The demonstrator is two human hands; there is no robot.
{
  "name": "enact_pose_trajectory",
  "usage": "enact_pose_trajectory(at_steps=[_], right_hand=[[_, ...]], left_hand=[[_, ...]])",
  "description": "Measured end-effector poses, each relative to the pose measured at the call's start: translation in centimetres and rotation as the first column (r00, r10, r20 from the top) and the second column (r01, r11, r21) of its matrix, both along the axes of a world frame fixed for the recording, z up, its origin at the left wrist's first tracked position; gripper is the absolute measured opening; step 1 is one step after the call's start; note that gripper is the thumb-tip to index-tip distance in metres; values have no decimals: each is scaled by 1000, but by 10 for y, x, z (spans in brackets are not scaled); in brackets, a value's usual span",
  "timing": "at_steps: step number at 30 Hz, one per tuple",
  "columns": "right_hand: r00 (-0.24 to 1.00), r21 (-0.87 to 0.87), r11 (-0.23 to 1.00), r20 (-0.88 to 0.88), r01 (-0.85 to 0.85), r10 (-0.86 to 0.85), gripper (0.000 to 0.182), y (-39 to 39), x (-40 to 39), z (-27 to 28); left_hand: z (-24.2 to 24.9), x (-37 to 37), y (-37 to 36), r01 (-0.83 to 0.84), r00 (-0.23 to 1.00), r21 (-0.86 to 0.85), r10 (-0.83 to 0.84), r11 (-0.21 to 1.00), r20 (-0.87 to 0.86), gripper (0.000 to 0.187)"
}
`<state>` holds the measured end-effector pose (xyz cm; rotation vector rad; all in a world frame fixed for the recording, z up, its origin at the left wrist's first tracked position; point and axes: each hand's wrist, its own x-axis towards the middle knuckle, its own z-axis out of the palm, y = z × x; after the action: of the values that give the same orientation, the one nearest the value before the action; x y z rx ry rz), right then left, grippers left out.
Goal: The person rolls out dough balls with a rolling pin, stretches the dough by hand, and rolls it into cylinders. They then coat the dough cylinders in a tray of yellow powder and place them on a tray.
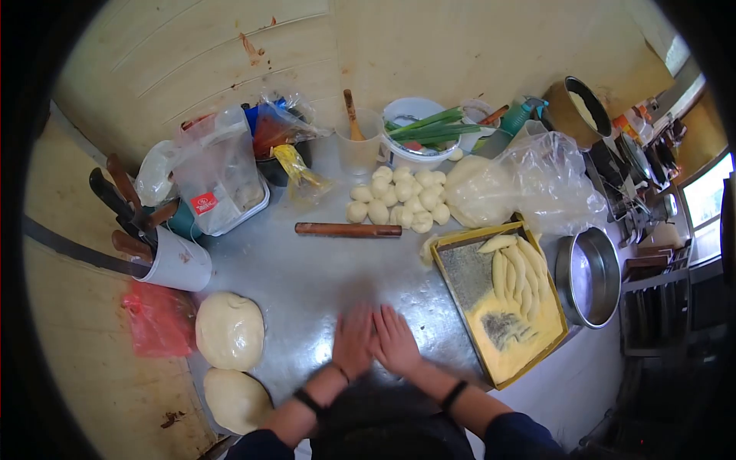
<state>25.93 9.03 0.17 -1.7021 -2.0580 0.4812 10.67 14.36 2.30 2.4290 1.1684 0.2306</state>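
As left hand (353,340) touches right hand (395,343) (both flat), the rolling pin (348,230) lies beyond.

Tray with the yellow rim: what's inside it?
Tray holds long dough strips side by side, plus yellow powder over part of the bottom, with a dark patch showing through. Whatever lies directly under the strips is covered.

Stained cream walls (299,54), metal-topped table (268,261), bright window (711,192) at right, cluttered dark shelving (655,307) below it

Two slabs (230,331) by the worktop's (280,264) left edge, one rolling pin (348,230), one tray (469,349), roughly twenty balls (402,195), about seven strips (520,270).
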Motion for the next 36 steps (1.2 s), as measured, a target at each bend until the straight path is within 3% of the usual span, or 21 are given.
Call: enact_pose_trajectory(at_steps=[2,3,5,7,9,12,14,15,16,18,20,22,25,27,28,30,32,34,36], right_hand=[[988,98,984,-22,151,-150,71,69,4,6],[989,99,984,-22,150,-149,71,64,4,1],[991,117,985,-53,127,-122,72,53,0,-4],[1000,30,1000,-23,4,-3,75,-27,-5,-2],[999,-141,989,-14,-50,48,79,-85,-15,24],[994,-14,1000,-106,-21,19,79,-36,-5,10],[993,16,993,-40,113,-112,76,31,-4,11],[982,-2,982,-27,186,-186,74,50,-6,12],[980,-12,980,-17,200,-201,74,45,-10,5],[993,120,989,70,84,-93,71,34,-12,-5],[987,55,999,-158,-2,11,67,-25,-19,-6],[976,-55,989,-174,-141,129,65,-74,-18,29],[984,-46,988,-106,-146,141,53,-78,-20,46],[986,-91,983,-61,-159,154,45,-56,-20,45],[986,-130,977,-9,-167,167,38,-44,-21,41],[982,-45,980,-3,-191,191,28,-41,-19,31],[896,-48,970,-394,-240,203,32,-52,2,43],[860,26,984,-482,-175,166,34,-84,52,106],[846,-237,965,-532,-108,-36,36,-115,107,165]], left_hand=[[-1,17,58,-163,986,175,167,971,-6,65],[-7,17,53,-164,986,176,168,971,-7,65],[-11,14,40,-227,974,80,225,971,33,65],[-13,-10,-21,-61,997,-75,65,995,50,68],[-4,-23,-81,-19,993,-144,36,989,115,70],[-16,-11,-33,22,999,-109,-16,994,51,70],[-16,5,31,-89,996,79,91,993,-10,67],[-9,12,54,-244,969,-10,244,970,48,64],[-14,10,49,-230,972,-23,231,973,53,64],[-21,7,36,-230,970,112,218,967,112,62],[-17,-15,-22,-114,983,-72,123,991,135,64],[14,-34,-73,-70,967,-243,125,968,222,68],[1,-69,-117,-182,951,-197,224,963,212,70],[-3,-71,-131,-402,897,-31,400,915,186,67],[-4,-67,-133,-411,894,-26,409,911,185,67],[-5,-61,-136,-387,921,12,387,922,-40,65],[-1,-59,-139,-363,929,58,366,930,-55,65],[0,-57,-137,-340,935,109,348,934,-64,64],[-3,-56,-139,-364,924,95,372,927,-90,61]])
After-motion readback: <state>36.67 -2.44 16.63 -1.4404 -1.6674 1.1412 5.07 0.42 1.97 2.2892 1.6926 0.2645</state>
